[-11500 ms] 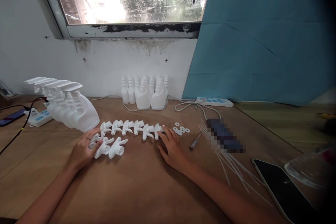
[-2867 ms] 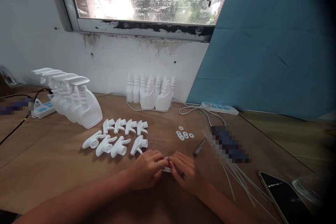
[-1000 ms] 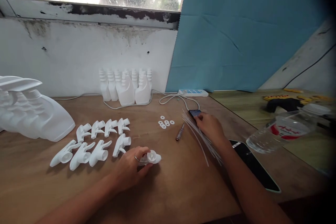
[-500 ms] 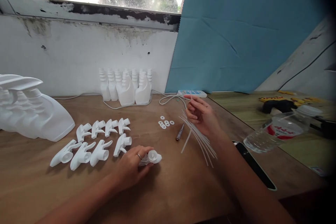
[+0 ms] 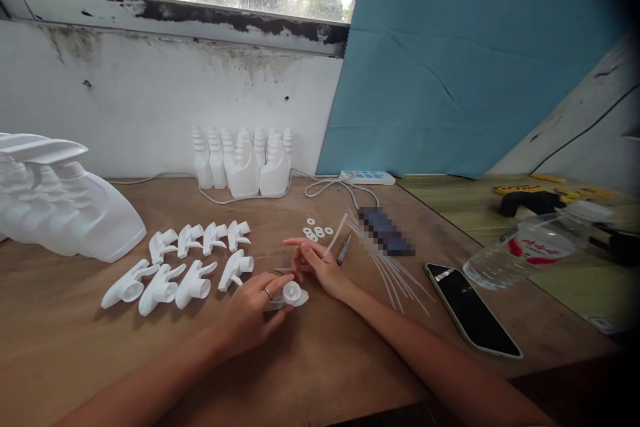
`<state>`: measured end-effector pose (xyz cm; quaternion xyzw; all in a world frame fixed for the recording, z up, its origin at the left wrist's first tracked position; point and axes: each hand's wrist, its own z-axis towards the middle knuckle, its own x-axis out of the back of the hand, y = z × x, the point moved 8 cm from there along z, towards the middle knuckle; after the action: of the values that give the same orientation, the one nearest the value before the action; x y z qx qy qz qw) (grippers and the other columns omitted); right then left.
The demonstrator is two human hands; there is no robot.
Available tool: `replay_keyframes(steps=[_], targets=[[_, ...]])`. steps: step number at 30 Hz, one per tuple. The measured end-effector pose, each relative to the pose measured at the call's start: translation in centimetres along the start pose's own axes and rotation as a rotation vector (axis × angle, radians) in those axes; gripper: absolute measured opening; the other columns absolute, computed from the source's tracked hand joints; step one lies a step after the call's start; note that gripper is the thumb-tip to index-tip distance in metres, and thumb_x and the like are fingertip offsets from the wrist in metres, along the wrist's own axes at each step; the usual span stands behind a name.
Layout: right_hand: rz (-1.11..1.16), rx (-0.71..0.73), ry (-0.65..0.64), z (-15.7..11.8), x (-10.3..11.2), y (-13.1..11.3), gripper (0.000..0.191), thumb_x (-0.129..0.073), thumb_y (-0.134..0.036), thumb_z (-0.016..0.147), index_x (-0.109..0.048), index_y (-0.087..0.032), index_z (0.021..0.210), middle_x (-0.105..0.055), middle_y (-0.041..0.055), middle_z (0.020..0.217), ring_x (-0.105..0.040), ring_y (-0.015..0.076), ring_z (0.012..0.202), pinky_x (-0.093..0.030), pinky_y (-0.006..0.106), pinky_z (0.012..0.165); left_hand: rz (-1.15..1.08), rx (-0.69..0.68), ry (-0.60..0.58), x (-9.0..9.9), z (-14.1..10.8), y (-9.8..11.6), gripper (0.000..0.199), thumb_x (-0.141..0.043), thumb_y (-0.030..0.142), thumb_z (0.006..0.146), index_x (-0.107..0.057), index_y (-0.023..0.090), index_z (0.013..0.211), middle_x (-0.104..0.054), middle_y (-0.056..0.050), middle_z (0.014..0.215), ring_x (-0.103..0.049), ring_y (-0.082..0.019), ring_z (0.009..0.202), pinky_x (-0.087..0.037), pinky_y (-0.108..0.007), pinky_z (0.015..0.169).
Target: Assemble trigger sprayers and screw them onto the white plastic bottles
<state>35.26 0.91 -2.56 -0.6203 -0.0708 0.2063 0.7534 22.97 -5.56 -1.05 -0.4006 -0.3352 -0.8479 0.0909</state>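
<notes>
My left hand (image 5: 250, 310) is closed around a white trigger spray head (image 5: 292, 292) lying on the table, its round collar opening facing up. Just to the right, my right hand (image 5: 320, 265) pinches a thin white plastic tube (image 5: 337, 233), which slants up and away from the fingers. The fingers partly hide this tube. To the left of my hands, more white trigger spray heads (image 5: 193, 285) lie in two rows. Several flat white washers (image 5: 319, 231) and a small pen-like tool (image 5: 344, 249) sit just beyond my right hand. Loose thin tubes (image 5: 400, 280) are fanned out to its right.
White spray bottles (image 5: 245, 170) stand against the wall, with more bottles (image 5: 100, 213) lying stacked at left. A phone (image 5: 473, 310), a water bottle (image 5: 520, 247), a power strip (image 5: 367, 177) and its cable (image 5: 320, 190) lie at right and back. A pixelated patch covers one spot.
My right hand has come down and left with the tube, from above the loose tubes to beside the spray head. My left hand keeps hold of the spray head in about the same place.
</notes>
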Motion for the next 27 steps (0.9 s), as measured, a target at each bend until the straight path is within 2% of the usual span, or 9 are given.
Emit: replay_keyframes(steps=[3, 5, 8, 10, 12, 15, 17, 20, 27], targets=[[0.105, -0.019, 0.076, 0.4, 0.0, 0.1, 0.04, -0.051, -0.052, 0.091, -0.065, -0.016, 0.103, -0.037, -0.0082, 0.047, -0.032, 0.0088, 0.043, -0.026, 0.025, 0.049, 0.01, -0.001, 0.0, 0.0, -0.1, 0.0, 0.045, -0.056, 0.022, 0.089, -0.047, 0.021, 0.133, -0.063, -0.009, 0.113, -0.061, -0.022, 0.101, -0.051, -0.035, 0.088], [0.231, 0.006, 0.129, 0.6, 0.1, -1.3, 0.029, -0.061, -0.042, 0.086, -0.063, -0.018, 0.103, -0.034, -0.009, 0.051, -0.028, 0.0082, 0.045, -0.025, 0.024, 0.049, 0.022, 0.008, -0.003, -0.1, -0.2, -0.2, 0.044, -0.056, 0.022, 0.088, -0.048, 0.02, 0.132, -0.064, -0.009, 0.112, -0.062, -0.022, 0.099, -0.052, -0.035, 0.086], [0.325, 0.039, 0.117, 0.3, -0.1, -4.3, 0.033, -0.068, -0.027, 0.076, -0.062, -0.019, 0.108, -0.05, -0.002, 0.068, -0.043, 0.0115, 0.06, -0.034, 0.026, 0.056, 0.033, 0.023, -0.009, -0.1, -0.2, -0.3, 0.043, -0.056, 0.023, 0.088, -0.049, 0.02, 0.131, -0.064, -0.009, 0.112, -0.062, -0.022, 0.099, -0.052, -0.036, 0.086], [0.287, 0.063, 0.101, 0.0, -0.3, -5.9, 0.032, -0.064, -0.032, 0.082, -0.062, -0.018, 0.111, -0.057, 0.0023, 0.075, -0.051, 0.0152, 0.069, -0.039, 0.029, 0.061, 0.036, 0.035, -0.016, -0.1, -0.2, -0.3, 0.044, -0.056, 0.022, 0.088, -0.049, 0.02, 0.131, -0.064, -0.009, 0.112, -0.062, -0.022, 0.099, -0.052, -0.036, 0.087], [0.242, 0.09, 0.105, -0.3, -0.4, -6.8, 0.035, -0.056, -0.043, 0.09, -0.059, -0.021, 0.117, -0.057, 0.0009, 0.069, -0.051, 0.0156, 0.063, -0.039, 0.029, 0.057, 0.039, 0.04, -0.019, 0.0, -0.2, -0.2, 0.044, -0.056, 0.022, 0.087, -0.05, 0.02, 0.131, -0.065, -0.009, 0.112, -0.063, -0.022, 0.099, -0.052, -0.035, 0.087], [0.254, 0.098, 0.099, -0.6, -0.9, -6.8, 0.036, -0.053, -0.054, 0.091, -0.06, -0.025, 0.111, -0.039, -0.0065, 0.053, -0.033, 0.0111, 0.046, -0.027, 0.025, 0.048, 0.059, 0.024, 0.001, 0.3, -0.1, 0.2, 0.043, -0.056, 0.022, 0.087, -0.051, 0.019, 0.13, -0.065, -0.01, 0.11, -0.064, -0.022, 0.096, -0.053, -0.035, 0.085], [0.292, 0.095, 0.073, -0.7, -1.7, -6.7, 0.037, -0.051, -0.057, 0.091, -0.063, -0.022, 0.084, -0.03, -0.0063, 0.052, -0.027, 0.0105, 0.047, -0.023, 0.026, 0.049, 0.071, 0.008, 0.017, 0.4, 0.0, 0.5, 0.042, -0.056, 0.022, 0.087, -0.052, 0.018, 0.129, -0.066, -0.01, 0.108, -0.064, -0.022, 0.094, -0.053, -0.035, 0.083], [0.359, 0.121, 0.011, -1.0, -3.0, -6.7, 0.052, -0.045, -0.057, 0.092, -0.046, -0.019, 0.057, -0.027, -0.0039, 0.053, -0.026, 0.012, 0.05, -0.023, 0.029, 0.052, 0.073, -0.005, 0.022, 0.4, -0.1, 0.5, 0.042, -0.056, 0.022, 0.087, -0.051, 0.018, 0.129, -0.066, -0.01, 0.107, -0.064, -0.022, 0.093, -0.054, -0.035, 0.082], [0.412, 0.061, -0.072, -1.1, -4.9, -4.4, 0.051, -0.047, -0.051, 0.092, -0.032, -0.02, 0.055, -0.023, -0.0044, 0.052, -0.021, 0.0126, 0.049, -0.02, 0.031, 0.051, 0.047, 0.012, 0.007, 0.0, -0.2, 0.2, 0.034, -0.056, 0.022, 0.087, -0.055, 0.018, 0.121, -0.064, -0.012, 0.111, -0.062, -0.024, 0.097, -0.053, -0.038, 0.085]])
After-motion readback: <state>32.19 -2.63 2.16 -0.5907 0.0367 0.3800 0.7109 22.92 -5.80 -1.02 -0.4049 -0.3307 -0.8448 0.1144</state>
